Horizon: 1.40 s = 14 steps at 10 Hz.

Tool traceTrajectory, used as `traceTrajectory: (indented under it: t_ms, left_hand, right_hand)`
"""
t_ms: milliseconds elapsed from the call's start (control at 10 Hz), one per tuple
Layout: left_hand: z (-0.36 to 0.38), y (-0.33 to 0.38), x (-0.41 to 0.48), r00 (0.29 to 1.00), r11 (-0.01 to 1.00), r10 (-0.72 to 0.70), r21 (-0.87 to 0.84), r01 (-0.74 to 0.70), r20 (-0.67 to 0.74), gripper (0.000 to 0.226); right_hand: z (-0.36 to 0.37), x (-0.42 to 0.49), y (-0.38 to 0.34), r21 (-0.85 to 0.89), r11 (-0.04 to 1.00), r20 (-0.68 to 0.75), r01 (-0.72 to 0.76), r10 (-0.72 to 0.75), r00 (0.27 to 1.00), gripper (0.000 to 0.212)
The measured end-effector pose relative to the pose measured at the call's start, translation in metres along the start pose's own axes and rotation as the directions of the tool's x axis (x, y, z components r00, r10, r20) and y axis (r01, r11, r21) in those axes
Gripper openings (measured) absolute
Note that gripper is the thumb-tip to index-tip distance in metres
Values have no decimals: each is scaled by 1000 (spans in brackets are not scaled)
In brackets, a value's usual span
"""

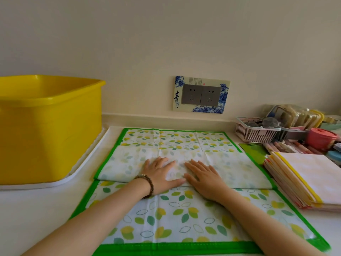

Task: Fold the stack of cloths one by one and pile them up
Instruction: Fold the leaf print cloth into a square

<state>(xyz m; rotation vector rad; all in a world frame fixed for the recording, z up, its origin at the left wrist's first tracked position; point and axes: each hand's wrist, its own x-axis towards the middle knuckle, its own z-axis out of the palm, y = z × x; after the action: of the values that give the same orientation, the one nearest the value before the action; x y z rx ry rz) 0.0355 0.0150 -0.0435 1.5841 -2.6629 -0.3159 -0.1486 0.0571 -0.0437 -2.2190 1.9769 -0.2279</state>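
Green-edged cloth [175, 218] lies on the bench [36, 209] under left hand [160, 174] and right hand [203, 179], both flat, grasping nothing, smoothing its fold. Next likely another fold, then onto the pile [313, 172] to their right.

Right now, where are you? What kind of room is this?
Probably a home, at a counter against a wall, maybe a kitchen or laundry corner. Wall sockets sit just above the counter, a big yellow tub stands on a tray, and a small basket holds odds and ends.
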Motion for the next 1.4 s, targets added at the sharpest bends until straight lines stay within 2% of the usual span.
traceTrajectory:
  t_ms: [200,300,500,600,700,800,900,1000,1100,1200,1300,1400]
  left_hand:
    - [-3,-16,-7,999,1000,16,16,-17,38,77]
    - [-7,-42,-18,999,1000,-23,19,22,49,76]
    - [-14,-94,-44,991,991,-131,20,130,37,109]
    - [-18,-97,-52,985,988,-157,15,157,73,114]
    - [-31,-94,-49,971,986,-166,-2,169,169,113]
    - [-56,-85,-41,958,978,-206,28,205,199,118]
    - [-73,-63,-24,970,970,-241,50,239,26,85]
    - [-71,-43,2,991,991,-128,35,129,-32,80]
    - [-57,-24,29,999,998,-46,31,46,25,82]
    - [-45,-8,50,997,998,-29,60,25,65,83]
    - [-38,1,62,993,998,-33,63,26,111,76]
    - [-38,3,69,995,998,-58,28,56,80,62]
  right_hand:
    - [-1,1,4,-31,1000,41,1,0,999,57]
    - [-1,1,6,-34,999,49,11,-9,999,57]
    - [0,2,5,-39,999,51,13,-11,999,57]
    - [0,2,5,-40,999,44,7,-5,999,58]
    - [-1,3,6,4,1000,43,13,-13,999,58]
    - [-14,-3,5,300,954,4,-17,17,1000,53]
    - [-39,-24,8,586,810,-97,21,45,994,47]
    - [-54,-55,13,758,651,-3,-46,75,997,48]
    - [-52,-82,20,892,393,206,-226,94,974,53]
    - [-49,-101,25,931,137,325,-338,106,940,53]
    - [-47,-109,30,929,-111,366,-354,117,923,50]
    - [-45,-108,32,911,-233,373,-340,116,920,46]
